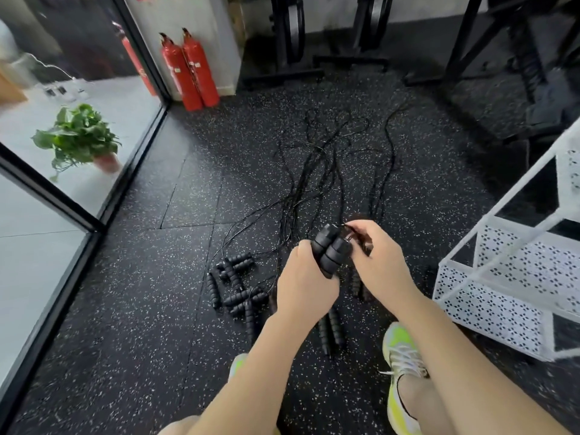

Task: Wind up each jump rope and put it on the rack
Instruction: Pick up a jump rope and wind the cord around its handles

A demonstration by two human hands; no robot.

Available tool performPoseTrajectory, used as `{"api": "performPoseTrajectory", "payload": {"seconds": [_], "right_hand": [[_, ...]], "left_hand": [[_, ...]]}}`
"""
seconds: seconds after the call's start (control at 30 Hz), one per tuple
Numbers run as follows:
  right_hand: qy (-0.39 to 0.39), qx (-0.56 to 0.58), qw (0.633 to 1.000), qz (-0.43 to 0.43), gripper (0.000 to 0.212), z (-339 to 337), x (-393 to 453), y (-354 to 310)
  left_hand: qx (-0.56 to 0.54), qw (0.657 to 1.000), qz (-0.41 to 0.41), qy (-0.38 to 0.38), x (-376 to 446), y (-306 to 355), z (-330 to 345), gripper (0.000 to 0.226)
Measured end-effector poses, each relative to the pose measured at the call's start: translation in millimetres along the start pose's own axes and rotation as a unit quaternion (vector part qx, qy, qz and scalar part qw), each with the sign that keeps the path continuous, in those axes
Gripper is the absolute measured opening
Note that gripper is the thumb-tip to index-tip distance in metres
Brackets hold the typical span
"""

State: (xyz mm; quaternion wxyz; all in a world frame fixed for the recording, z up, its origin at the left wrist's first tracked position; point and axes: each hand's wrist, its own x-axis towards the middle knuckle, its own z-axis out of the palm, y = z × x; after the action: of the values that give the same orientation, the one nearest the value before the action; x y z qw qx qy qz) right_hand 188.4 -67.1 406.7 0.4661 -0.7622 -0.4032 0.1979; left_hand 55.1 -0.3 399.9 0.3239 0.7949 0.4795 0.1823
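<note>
The left hand [303,279] has its grip closed round a pair of black handles [329,249] held side by side and tilted up above the floor [141,309], while the right hand [381,259] pinches the thin black cord [351,227] at the handles' top end, its fingers curled narrow round it. More ropes [317,171] lie in a loose tangle on the speckled floor ahead, their handles [235,284] heaped just left of the hands, with another pair below the left wrist. The white perforated rack [514,277] stands near on the right, just beyond a yellow-green shoe [401,350].
</note>
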Motion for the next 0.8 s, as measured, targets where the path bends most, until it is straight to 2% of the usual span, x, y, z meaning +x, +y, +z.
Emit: {"api": "performPoseTrajectory", "payload": {"seconds": [0.1, 0.2, 0.23, 0.3, 0.37, 0.5, 0.6, 0.67, 0.73, 0.8], "right_hand": [[0.003, 0.019, 1.0, 0.012, 0.02, -11.5, 14.7, -0.6], [-0.032, 0.011, 0.999, -0.005, 0.01, -21.2, 32.6, -3.2], [-0.05, 0.004, 0.999, -0.005, 0.004, -23.5, 38.2, -1.8], [-0.085, -0.018, 0.996, 0.011, 0.01, -25.5, 47.6, 6.2], [-0.09, -0.028, 0.995, 0.028, 0.013, -23.6, 52.8, 15.8], [-0.029, 0.073, 0.997, 0.015, 0.016, -20.1, 59.9, 8.3], [-0.005, 0.249, 0.968, 0.017, 0.018, -21.5, 68.1, -11.0], [-0.02, 0.343, 0.939, 0.025, 0.018, -22.1, 71.0, -14.7], [-0.058, 0.348, 0.935, 0.016, 0.02, -24.4, 71.4, -11.7], [-0.124, 0.324, 0.938, 0.022, 0.033, -30.7, 71.3, -4.5]], "left_hand": [[-0.016, 1.0, 0.012, -0.019, 18.2, 6.2, -0.5, 0.027], [-0.143, 0.986, -0.044, -0.066, 34.9, 8.8, -8.1, 0.024], [-0.215, 0.97, -0.072, -0.084, 40.6, 10.4, -11.2, 0.024], [-0.362, 0.92, -0.114, -0.095, 52.5, 15.3, -15.0, 0.026], [-0.435, 0.888, -0.123, -0.084, 64.6, 17.4, -14.4, 0.027], [-0.427, 0.888, -0.117, -0.121, 73.9, 21.3, -5.1, 0.028], [-0.41, 0.897, -0.101, -0.134, 72.5, 32.1, 0.6, 0.028], [-0.397, 0.907, -0.066, -0.124, 72.3, 37.1, 4.5, 0.034], [-0.411, 0.904, -0.067, -0.097, 73.3, 40.1, 5.3, 0.041], [-0.453, 0.884, -0.095, -0.066, 78.6, 40.1, 2.3, 0.04]]}}
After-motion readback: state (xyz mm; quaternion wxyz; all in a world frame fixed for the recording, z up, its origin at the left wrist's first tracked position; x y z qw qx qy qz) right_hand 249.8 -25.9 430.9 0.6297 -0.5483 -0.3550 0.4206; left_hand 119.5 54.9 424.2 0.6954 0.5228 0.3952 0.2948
